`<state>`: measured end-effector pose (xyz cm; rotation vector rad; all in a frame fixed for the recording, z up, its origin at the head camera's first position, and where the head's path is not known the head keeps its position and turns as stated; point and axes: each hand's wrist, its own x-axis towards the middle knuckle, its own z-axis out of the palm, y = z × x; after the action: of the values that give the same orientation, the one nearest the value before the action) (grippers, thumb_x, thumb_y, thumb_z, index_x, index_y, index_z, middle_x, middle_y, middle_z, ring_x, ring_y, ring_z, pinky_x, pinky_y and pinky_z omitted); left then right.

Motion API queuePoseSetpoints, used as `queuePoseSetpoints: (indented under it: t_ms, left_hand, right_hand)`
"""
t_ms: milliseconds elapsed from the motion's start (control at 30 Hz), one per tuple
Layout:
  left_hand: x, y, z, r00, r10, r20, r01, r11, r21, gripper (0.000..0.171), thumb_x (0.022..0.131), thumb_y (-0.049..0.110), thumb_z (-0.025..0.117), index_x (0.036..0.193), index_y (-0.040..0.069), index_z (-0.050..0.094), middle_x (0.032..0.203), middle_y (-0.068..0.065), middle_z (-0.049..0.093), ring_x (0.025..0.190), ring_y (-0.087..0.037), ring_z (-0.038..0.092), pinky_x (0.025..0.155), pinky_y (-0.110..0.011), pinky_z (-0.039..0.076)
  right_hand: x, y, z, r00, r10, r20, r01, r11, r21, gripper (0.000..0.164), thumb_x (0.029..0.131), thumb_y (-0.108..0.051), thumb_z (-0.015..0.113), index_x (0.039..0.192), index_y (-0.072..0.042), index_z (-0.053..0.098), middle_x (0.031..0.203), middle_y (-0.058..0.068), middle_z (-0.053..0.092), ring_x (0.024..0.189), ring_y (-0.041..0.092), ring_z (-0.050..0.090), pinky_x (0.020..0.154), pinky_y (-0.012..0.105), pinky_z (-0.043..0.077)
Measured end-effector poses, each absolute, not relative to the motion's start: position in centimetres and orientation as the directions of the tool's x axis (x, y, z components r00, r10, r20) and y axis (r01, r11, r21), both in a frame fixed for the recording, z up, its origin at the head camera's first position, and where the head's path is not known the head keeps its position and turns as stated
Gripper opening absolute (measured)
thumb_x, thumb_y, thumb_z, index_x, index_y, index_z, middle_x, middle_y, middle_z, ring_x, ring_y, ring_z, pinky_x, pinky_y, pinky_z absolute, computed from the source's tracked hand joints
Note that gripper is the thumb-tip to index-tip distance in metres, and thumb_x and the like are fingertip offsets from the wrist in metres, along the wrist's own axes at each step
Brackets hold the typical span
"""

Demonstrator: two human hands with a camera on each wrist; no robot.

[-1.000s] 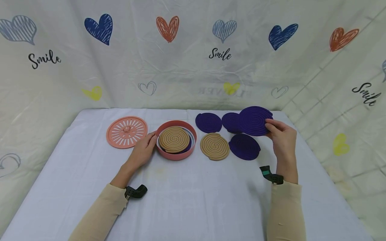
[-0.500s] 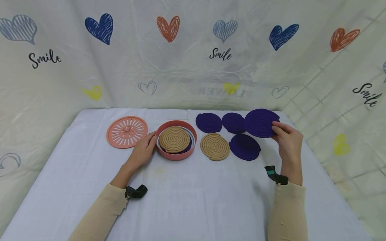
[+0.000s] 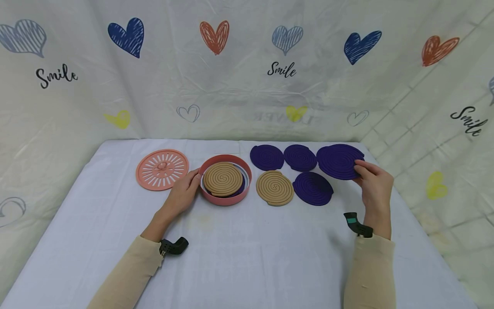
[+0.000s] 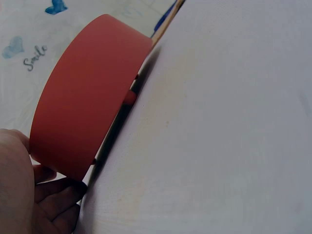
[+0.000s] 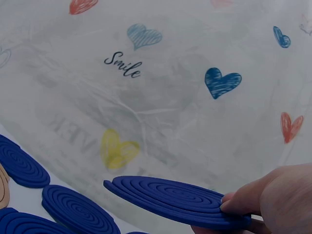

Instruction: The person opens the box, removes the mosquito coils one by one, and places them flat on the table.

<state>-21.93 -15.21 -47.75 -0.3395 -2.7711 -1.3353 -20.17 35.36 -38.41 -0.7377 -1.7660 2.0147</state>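
Observation:
Pinched at its right edge by my right hand, a dark purple mosquito coil hangs above the table's far right part; it looks blue in the right wrist view, where the thumb lies on top. My left hand grips the left side of a round reddish box, with the thumb at its rim and fingers by its base. Inside the box a tan coil lies over a purple one. A tan coil and several purple coils, one farther back and one nearer, lie right of the box.
A salmon slotted lid with a small centre knob lies left of the box. White cloth covers the table. Behind it hangs a pale curtain printed with hearts and words.
My right hand has moved right and down with the purple coil, uncovering the purple coil behind it on the table. The left hand and box have stayed still.

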Motion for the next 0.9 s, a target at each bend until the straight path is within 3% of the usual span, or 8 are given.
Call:
queuePoseSetpoints:
  t_ms: [900]
  left_hand:
    - [-21.9, -15.2, -47.8, -0.978, 0.168, 0.121, 0.199, 0.605, 0.771, 0.055, 0.108, 0.042, 0.035, 0.153, 0.012, 0.042, 0.153, -0.009, 0.05, 0.146, -0.027, 0.042, 0.119, -0.051, 0.036]
  right_hand:
    - [-19.9, 38.2, -40.0, -0.725, 0.64, -0.256, 0.139, -0.228, -0.964, 0.019, 0.091, 0.002, 0.067, 0.104, -0.007, 0.078, 0.102, -0.003, 0.062, 0.079, 0.007, 0.067, 0.06, 0.019, 0.06]
